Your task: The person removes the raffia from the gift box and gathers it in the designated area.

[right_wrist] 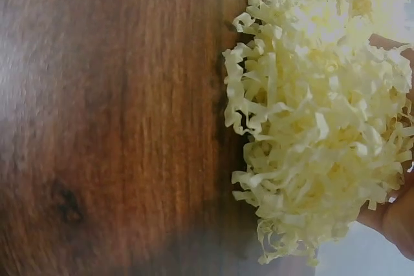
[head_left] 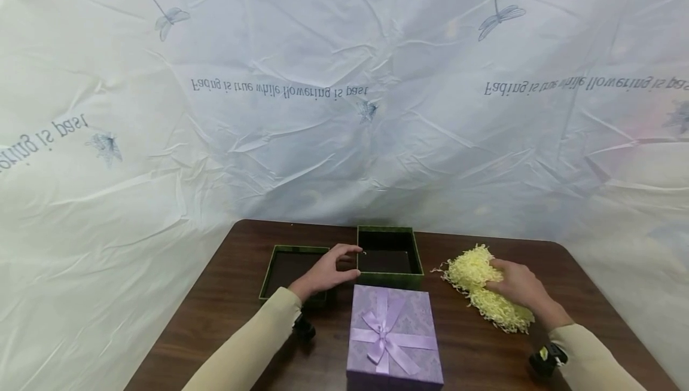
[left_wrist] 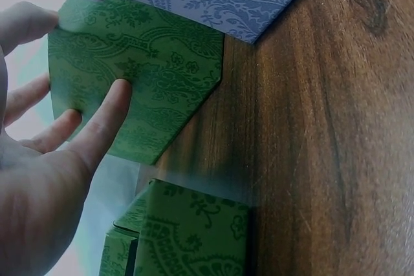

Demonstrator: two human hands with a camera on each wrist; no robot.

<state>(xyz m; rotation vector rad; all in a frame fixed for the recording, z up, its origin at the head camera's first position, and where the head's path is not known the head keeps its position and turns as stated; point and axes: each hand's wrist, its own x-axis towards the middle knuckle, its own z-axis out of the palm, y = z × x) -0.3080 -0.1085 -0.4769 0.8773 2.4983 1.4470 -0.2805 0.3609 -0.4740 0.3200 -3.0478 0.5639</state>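
Observation:
A green patterned box (head_left: 390, 279) with a dark inside stands at the back of the table, its top uncovered. My left hand (head_left: 329, 270) is at its left side, fingers spread and mostly straight against or very near the green wall (left_wrist: 162, 63); firm contact cannot be told. On the right, my right hand (head_left: 519, 284) grips a fluffy pile of pale yellow shredded paper (head_left: 469, 268). Strands of the shredded paper (right_wrist: 317, 121) hide most of the right fingers in the right wrist view. A small yellow scrap lies at the green box's left rim.
A purple gift box (head_left: 395, 343) with a ribbon bow stands in front of the green box. Left of it lies a shallow green-edged lid (head_left: 266, 271), partly behind the left forearm. The brown wooden table (head_left: 199, 319) meets a white printed sheet (head_left: 323, 152) behind.

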